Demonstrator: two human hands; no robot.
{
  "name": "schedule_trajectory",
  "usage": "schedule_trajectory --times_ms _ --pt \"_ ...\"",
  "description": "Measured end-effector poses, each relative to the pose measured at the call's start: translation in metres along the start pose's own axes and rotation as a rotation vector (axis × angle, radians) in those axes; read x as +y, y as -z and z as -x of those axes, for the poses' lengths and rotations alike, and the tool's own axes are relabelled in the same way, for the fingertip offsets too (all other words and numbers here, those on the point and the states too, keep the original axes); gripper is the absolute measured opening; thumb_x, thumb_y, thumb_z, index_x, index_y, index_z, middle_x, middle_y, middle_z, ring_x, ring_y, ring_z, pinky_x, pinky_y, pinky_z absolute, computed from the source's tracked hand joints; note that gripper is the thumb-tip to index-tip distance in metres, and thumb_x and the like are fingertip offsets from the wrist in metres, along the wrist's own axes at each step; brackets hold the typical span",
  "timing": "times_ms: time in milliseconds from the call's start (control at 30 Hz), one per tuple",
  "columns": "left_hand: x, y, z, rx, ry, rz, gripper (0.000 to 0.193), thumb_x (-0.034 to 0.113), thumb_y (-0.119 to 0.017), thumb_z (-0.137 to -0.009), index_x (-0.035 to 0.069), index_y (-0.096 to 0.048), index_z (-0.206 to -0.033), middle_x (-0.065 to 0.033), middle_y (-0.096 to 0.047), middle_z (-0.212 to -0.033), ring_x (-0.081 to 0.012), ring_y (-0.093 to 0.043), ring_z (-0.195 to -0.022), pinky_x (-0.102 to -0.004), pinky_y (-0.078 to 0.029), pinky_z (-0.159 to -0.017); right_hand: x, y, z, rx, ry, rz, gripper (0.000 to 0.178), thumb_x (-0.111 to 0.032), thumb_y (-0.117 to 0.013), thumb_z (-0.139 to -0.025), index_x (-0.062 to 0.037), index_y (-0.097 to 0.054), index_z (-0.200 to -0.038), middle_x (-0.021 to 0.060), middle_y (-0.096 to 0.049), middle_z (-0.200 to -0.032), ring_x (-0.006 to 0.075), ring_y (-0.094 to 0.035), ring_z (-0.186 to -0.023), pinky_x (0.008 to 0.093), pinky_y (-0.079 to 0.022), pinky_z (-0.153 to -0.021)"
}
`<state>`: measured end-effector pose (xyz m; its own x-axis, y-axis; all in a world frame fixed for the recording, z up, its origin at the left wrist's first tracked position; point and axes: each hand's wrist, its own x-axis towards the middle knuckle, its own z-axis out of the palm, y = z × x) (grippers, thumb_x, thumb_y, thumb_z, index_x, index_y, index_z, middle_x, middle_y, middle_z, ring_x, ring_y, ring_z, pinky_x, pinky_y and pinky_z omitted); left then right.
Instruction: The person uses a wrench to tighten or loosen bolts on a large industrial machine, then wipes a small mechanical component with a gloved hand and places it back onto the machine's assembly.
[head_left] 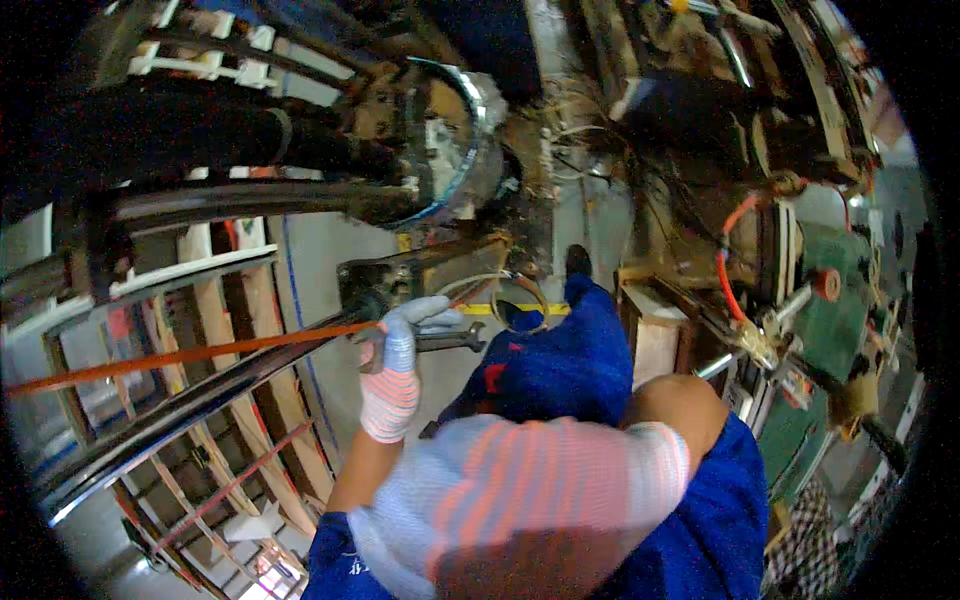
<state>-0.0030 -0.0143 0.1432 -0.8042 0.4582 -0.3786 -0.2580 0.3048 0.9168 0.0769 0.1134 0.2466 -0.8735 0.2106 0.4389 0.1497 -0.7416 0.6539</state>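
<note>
My left hand [392, 375], in a grey, white and orange striped knit glove, is around an open-end wrench [450, 342]. The wrench's forked jaw sticks out to the right of the hand, while some fingers stretch out above it. Very close to the camera, my right hand [520, 500] wears a matching glove and crosses in front of my body. It is large and blurred, and its fingers are partly out of sight, so what it holds cannot be seen.
A machine with a round metal ring [470, 130] stands ahead at left. A long orange strip [180, 355] and a slatted rack [220, 430] lie at left. At right are a wooden box [660, 340], a red hose [728, 270] and a green machine [835, 310]. A hose loop [545, 315] hangs near my legs.
</note>
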Motion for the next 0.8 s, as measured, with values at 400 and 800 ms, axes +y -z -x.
schedule_trajectory --times_ms 400,800 --pt "-0.001 0.013 -0.016 -0.098 0.07 0.107 0.073 0.064 -0.037 -0.102 -0.001 -0.068 -0.113 -0.0195 -0.069 -0.12 -0.0339 -0.064 -0.115 -0.0473 -0.046 -0.106 -0.161 0.054 0.026 -0.255 0.399 -3.273 0.051 -0.041 -0.068 -0.086 -0.0022 -0.064 -0.12 0.0223 -0.065 -0.079 0.0398 -0.064 -0.073 0.0487 -0.052 -0.068" --pt "-0.022 -0.004 -0.072 -0.094 -0.127 -0.006 0.074 0.064 -0.038 -0.102 0.001 -0.06 -0.132 -0.0196 -0.058 -0.14 -0.0355 -0.05 -0.136 -0.0502 -0.033 -0.118 -0.159 0.132 0.073 -0.791 0.924 -3.57 0.032 -0.041 -0.068 -0.089 -0.0102 -0.067 -0.095 0.0172 -0.064 -0.074 0.0394 -0.064 -0.071 0.049 -0.051 -0.065"
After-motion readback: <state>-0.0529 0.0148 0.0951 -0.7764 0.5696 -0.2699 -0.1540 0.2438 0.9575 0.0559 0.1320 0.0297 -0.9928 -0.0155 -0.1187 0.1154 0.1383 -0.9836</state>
